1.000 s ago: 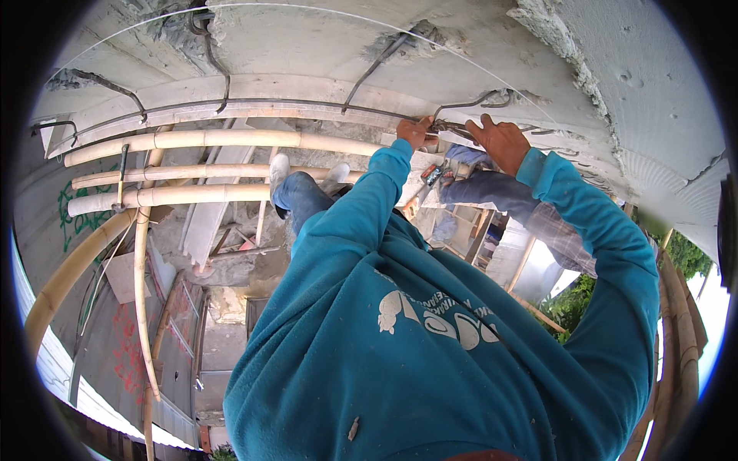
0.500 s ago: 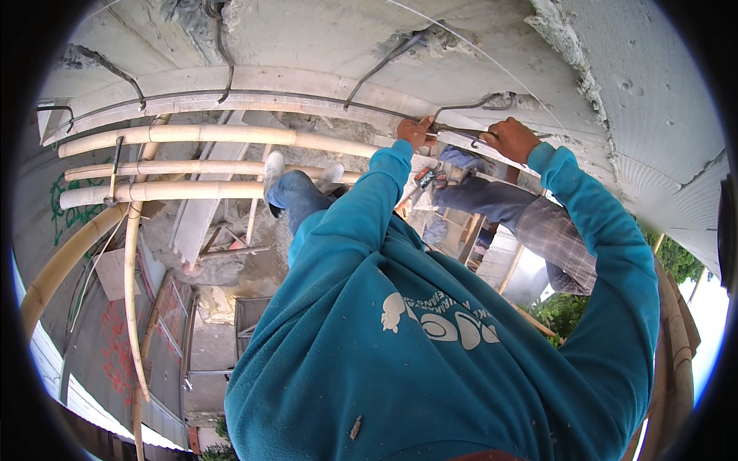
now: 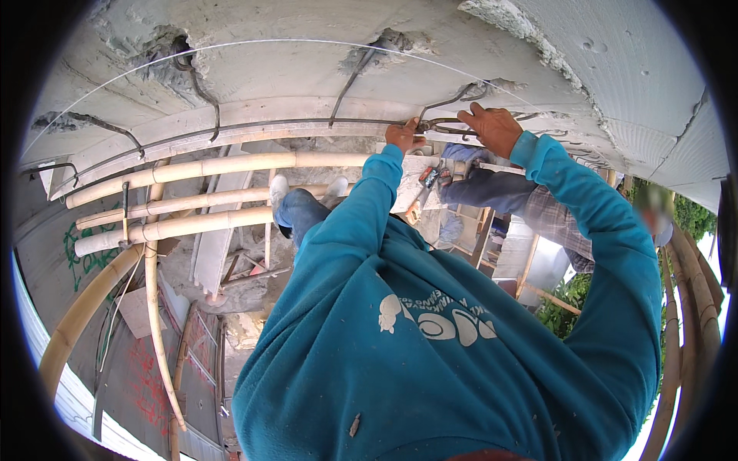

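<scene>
the long steel rod [image 3: 307, 120] should be stiff and fairly heavy, probably not slippery or fragile; a hold close beside the bent bar [image 3: 446, 101] would likely steady it best. the dark pincers [image 3: 430, 124] look hard and sturdy, best taken towards the handle ends, away from the pivot. the right hand [image 3: 496, 131] seems to have its grip round those handles, which stand spread, the head towards nine o'clock. the left hand [image 3: 401, 138] is at the rod beside that head; whether its grip is closed i cannot tell. from there the rod runs towards nine o'clock, the bent bar towards one.
</scene>
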### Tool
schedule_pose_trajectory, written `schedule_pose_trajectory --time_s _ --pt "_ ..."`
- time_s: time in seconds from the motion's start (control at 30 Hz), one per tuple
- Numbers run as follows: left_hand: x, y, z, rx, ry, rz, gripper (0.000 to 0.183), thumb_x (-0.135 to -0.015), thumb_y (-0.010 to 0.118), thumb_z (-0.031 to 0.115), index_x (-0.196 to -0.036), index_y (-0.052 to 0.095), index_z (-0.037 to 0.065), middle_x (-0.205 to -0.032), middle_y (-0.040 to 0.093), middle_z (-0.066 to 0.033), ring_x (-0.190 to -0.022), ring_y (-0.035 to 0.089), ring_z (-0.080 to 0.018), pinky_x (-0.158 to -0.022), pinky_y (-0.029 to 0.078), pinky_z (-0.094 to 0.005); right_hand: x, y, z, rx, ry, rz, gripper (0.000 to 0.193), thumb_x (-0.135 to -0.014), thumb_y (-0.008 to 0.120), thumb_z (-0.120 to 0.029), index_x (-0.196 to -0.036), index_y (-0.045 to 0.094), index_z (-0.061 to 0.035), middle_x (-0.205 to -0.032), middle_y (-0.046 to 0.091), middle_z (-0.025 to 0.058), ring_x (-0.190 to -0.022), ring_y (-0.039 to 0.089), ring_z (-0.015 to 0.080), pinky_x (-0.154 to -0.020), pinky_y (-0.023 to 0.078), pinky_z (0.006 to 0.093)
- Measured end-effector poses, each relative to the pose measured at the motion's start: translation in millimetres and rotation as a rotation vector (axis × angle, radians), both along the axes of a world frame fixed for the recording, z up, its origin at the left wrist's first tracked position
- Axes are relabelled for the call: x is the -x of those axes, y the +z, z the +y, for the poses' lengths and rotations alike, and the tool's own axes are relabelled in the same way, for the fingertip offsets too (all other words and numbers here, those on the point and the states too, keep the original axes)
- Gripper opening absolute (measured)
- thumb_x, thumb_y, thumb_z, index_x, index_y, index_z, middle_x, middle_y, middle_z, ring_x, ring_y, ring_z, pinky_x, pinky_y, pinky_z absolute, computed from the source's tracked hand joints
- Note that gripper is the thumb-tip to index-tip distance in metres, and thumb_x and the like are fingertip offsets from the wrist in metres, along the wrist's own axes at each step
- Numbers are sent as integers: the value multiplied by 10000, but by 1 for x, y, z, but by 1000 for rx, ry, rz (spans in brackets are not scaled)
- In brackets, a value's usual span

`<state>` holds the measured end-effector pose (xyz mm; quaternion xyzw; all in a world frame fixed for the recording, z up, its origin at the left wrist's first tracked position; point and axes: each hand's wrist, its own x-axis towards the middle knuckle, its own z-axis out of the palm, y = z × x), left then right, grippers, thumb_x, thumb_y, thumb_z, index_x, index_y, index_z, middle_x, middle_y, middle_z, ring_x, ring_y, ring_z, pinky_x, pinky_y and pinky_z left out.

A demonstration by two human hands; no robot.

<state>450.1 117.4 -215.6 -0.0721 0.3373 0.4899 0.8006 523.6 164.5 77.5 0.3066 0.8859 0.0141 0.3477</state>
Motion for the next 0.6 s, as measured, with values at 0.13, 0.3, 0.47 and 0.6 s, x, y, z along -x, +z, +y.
schedule_pose_trajectory --time_s 0.13,0.3,0.47,0.6 --pt "4 12 -4 -34 -34 93 432 -889 676 245 -935 535 -161 -911 635 -250 -726 679 -375 -613 629 -437 5 -1 1 -127 463 35 328 -761 635 -114 -1079 586 -50 -973 610 91 -1033 593 261 -722 519 369" --pt "-1 19 -9 -12 -20 74 490 -863 705 297 -958 537 -152 -903 632 -247 -692 675 -353 -602 626 -444 -8 -7 8 53 75 26 252 -884 601 -285 -860 669 -43 -693 627 111 -646 641 243 -671 508 396" --pt "-7 -7 -3 -118 -67 277 518 -877 675 363 -989 549 -127 -906 640 -222 -669 674 -339 -570 613 -432 -38 -12 42 561 -1226 34 451 -944 533 -427 -852 640 1 -552 511 33 -366 391 109 -349 321 291" --pt "7 27 -8 15 -285 368 567 -912 588 470 -995 566 -91 -917 655 -200 -630 669 -309 -502 572 -383 -86 -20 18 752 -1622 179 528 -953 502 -484 -884 626 24 -534 456 1 -357 290 56 -332 245 252"
